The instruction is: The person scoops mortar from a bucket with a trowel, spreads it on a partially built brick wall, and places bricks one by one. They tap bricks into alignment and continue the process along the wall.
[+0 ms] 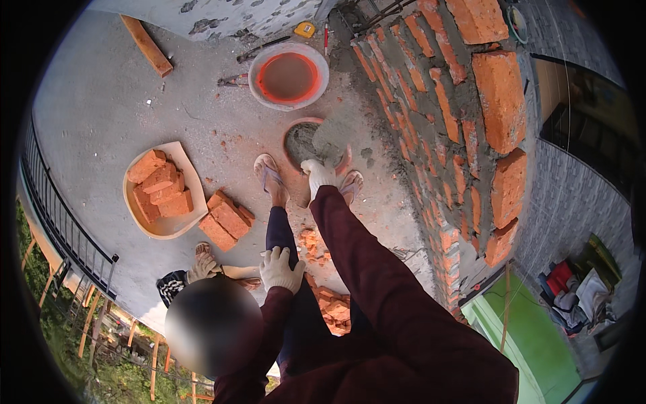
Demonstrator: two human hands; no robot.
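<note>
My right hand (317, 176), in a white knitted glove, is closed at the near rim of a round orange basin (344, 161). Wet grey mortar (301, 143) lies in that basin. From my fist a trowel (336, 133) reaches over the basin's far right rim; its grey blade blends with the floor, and the glove hides its handle. My left hand (281, 271), gloved too, rests with fingers spread on my left knee and holds nothing. Both sandalled feet stand beside the basin.
A brick wall (437, 135) with fresh mortar rises at right. Beyond the basin stands a tub of water (256, 84). Bricks (225, 221) lie left, beside a cut-open container (196, 195) of bricks. Another person (214, 326) crouches lower left, near a black railing (67, 229).
</note>
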